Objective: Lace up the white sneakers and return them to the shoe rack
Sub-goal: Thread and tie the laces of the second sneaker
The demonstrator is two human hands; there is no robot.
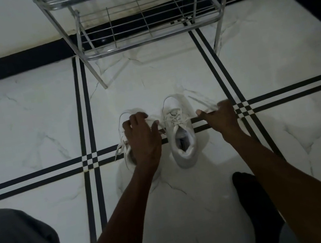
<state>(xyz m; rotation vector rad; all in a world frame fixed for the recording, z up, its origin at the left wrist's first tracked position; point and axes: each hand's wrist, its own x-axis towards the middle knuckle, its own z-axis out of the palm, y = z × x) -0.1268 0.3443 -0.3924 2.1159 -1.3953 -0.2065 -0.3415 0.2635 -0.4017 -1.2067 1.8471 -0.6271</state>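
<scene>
The left hand (141,133) hides most of the left sneaker (127,147), its grip on a lace end. The right hand (221,117) pinches the right sneaker's (182,139) other lace (205,103), blurred. No writing is legible.

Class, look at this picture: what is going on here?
A person crouches over two white sneakers on the tiled floor. Each hand pulls a lace end of the right sneaker sideways: the left hand over the left sneaker, the right hand out to the right. The shoe rack behind holds no shoes yet.
</scene>
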